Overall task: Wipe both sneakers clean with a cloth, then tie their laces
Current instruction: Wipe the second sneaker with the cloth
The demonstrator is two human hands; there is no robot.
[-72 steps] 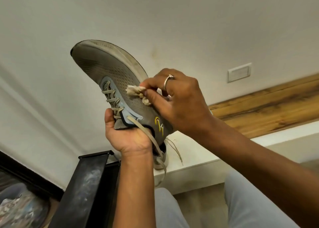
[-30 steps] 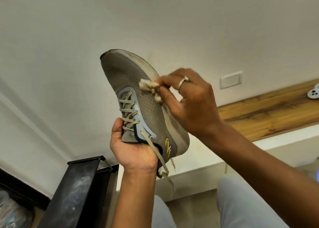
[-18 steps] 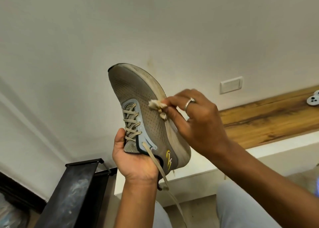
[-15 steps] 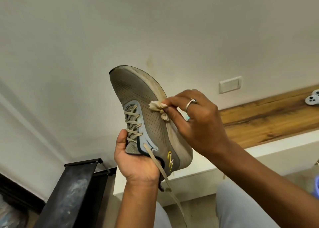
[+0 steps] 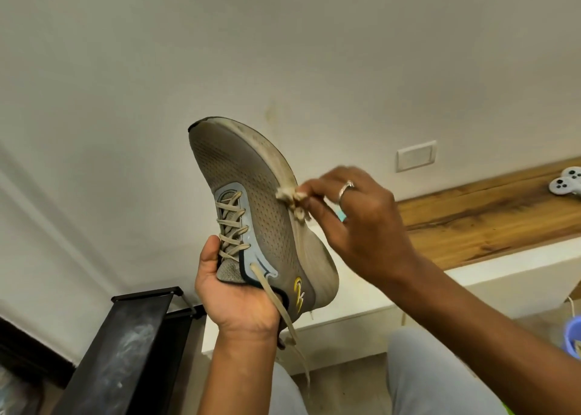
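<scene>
Against sneaker [image 5: 257, 213] midsole, cloth [image 5: 290, 196] in right hand [image 5: 367, 226] pinch grip; left hand [image 5: 239, 301] grip round collar

A sneaker held toe-up and wiped along its sole edge

The left hand [image 5: 239, 298] grips the grey sneaker [image 5: 251, 200] at its opening, toe pointing up. The right hand [image 5: 361, 226], wearing a ring [image 5: 345, 188], pinches a small crumpled cloth [image 5: 290, 199] against the dirty pale sole edge. An untied lace [image 5: 283, 307] dangles below. Behind are a wooden shelf [image 5: 487, 222] with a game controller [image 5: 567, 183], a wall plate [image 5: 415, 155] and a black rack [image 5: 125, 345].
</scene>
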